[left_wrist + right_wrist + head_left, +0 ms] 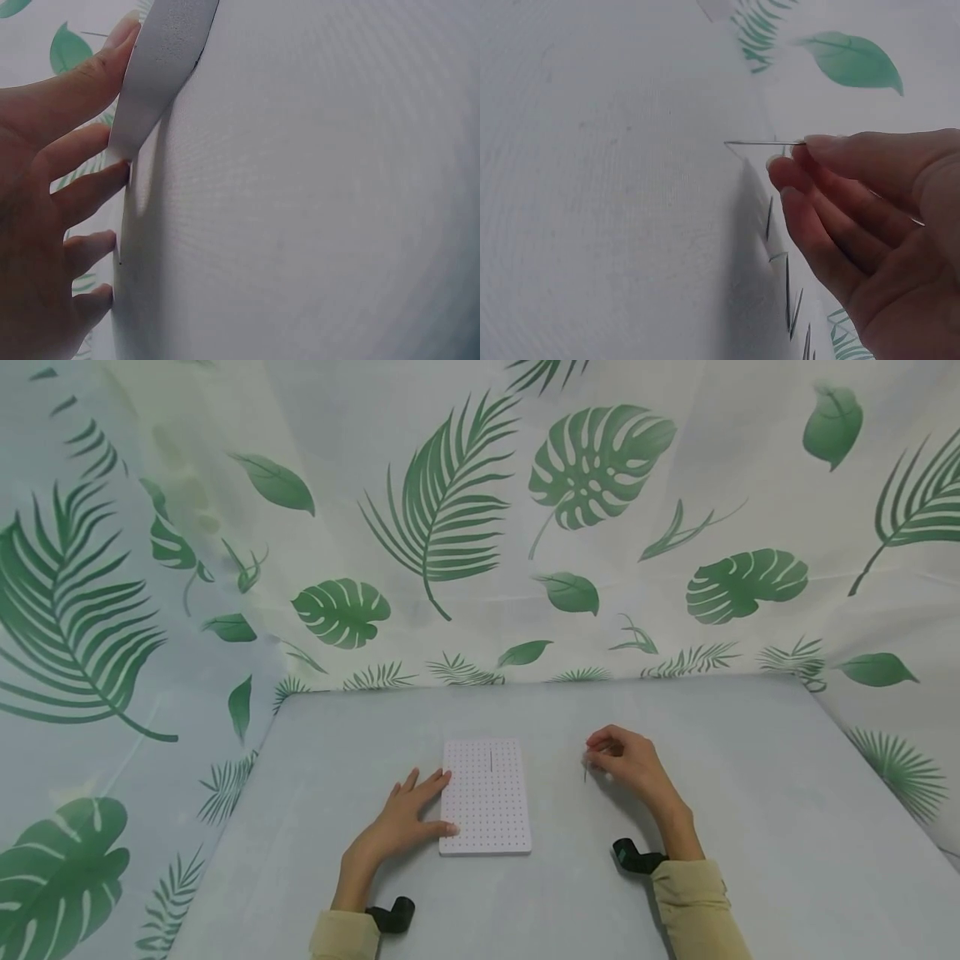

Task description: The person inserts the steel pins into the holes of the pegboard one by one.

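Leafy cloth (480,527) backed the bench (570,893). The left hand (399,824) rested spread, ungripping fingers on the left edge of the board (487,810), apparently steadying it; to its right, the right hand (633,768) pinched a pin (763,142) by one end, likely keeping its tip free.

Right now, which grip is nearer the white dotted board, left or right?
Left. The left grip touches the left edge of the white dotted board; the right grip is off to its right, apart from it, pinching a thin metal pin.
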Motion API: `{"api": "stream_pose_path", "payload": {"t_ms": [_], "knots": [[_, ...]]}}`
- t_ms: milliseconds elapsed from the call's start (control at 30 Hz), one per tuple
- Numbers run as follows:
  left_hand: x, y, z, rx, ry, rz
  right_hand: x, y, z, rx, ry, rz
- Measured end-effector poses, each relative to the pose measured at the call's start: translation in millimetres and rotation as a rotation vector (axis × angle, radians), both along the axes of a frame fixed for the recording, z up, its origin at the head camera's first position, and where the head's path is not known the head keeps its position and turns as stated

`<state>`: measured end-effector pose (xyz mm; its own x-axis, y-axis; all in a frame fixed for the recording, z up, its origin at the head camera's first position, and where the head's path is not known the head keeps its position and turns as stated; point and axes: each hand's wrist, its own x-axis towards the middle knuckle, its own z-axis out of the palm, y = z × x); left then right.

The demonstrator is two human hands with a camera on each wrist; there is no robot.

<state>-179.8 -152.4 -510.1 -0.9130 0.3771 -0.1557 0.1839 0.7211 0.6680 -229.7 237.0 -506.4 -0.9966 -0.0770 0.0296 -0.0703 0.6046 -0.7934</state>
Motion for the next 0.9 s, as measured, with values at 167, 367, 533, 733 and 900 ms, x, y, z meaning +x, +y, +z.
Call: {"api": "stream_pose_path", "payload": {"t_ms": [167, 367, 533, 733, 900], "knots": [[0.4, -0.1, -0.4, 0.006, 0.0, -0.002, 0.5, -3.1, 3.6, -0.038, 0.019, 0.008], [1.3, 0.1, 1.4, 0.01, 0.0, -0.001, 0.9, -6.9, 5.5, -0.076, 0.031, 0.003], [2.0, 0.5, 2.8, 0.008, 0.001, -0.001, 1.4, -11.1, 5.8, -0.105, 0.04, 0.01], [2.2, 0.1, 2.7, 0.005, 0.0, -0.002, 0.9, -18.1, 6.4, -0.108, 0.037, 0.02], [2.2, -0.7, 2.6, 0.017, 0.005, -0.011, 0.7, -25.2, 7.1, -0.109, 0.049, 0.025]]}}
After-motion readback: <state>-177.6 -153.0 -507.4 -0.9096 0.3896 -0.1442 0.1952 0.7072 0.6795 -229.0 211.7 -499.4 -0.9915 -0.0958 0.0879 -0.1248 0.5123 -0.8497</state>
